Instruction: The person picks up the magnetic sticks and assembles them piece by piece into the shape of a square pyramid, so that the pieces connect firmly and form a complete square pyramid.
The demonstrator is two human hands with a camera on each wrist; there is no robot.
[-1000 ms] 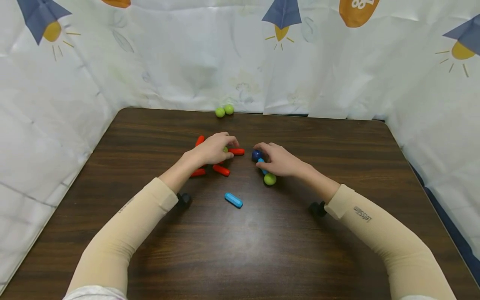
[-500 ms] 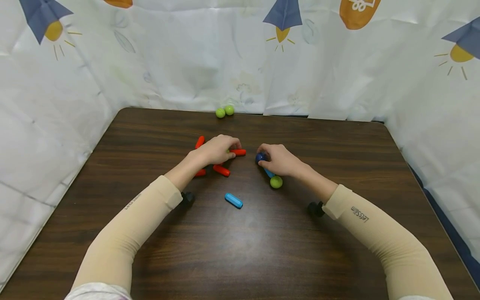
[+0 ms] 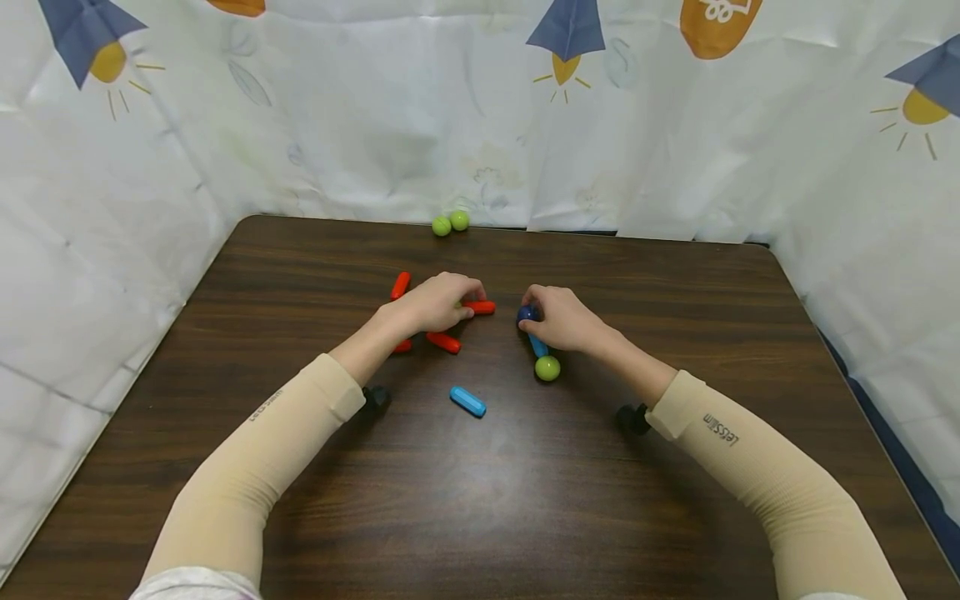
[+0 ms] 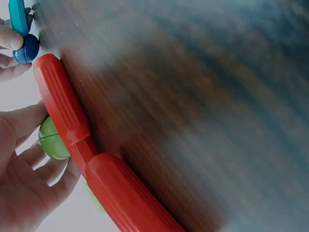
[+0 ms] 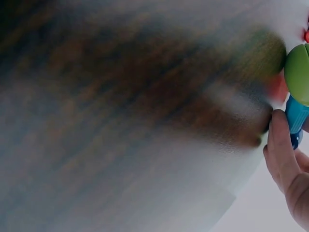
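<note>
My left hand (image 3: 438,302) is over a group of red rods; in the left wrist view its thumb and fingers curl round a green ball (image 4: 54,141). Against that ball lies a red rod (image 4: 60,96), lined up end to end with another red rod (image 4: 128,195). My right hand (image 3: 564,319) pinches a dark blue ball (image 3: 527,314) between thumb and fingers. From this ball a light blue rod (image 3: 538,346) runs toward the near side, with a green ball (image 3: 547,368) at its other end. My left palm hides part of the red group in the head view.
A loose light blue rod (image 3: 468,402) lies on the dark wooden table (image 3: 480,508), nearer the person. Two green balls (image 3: 450,222) sit at the far edge beside a white printed curtain (image 3: 337,125). Other red rods (image 3: 401,285) lie around the left wrist.
The right hand's fingers have closed round the dark blue ball and shifted it slightly right and nearer, with its rod and green ball. The left hand and its red rod have moved slightly right.
</note>
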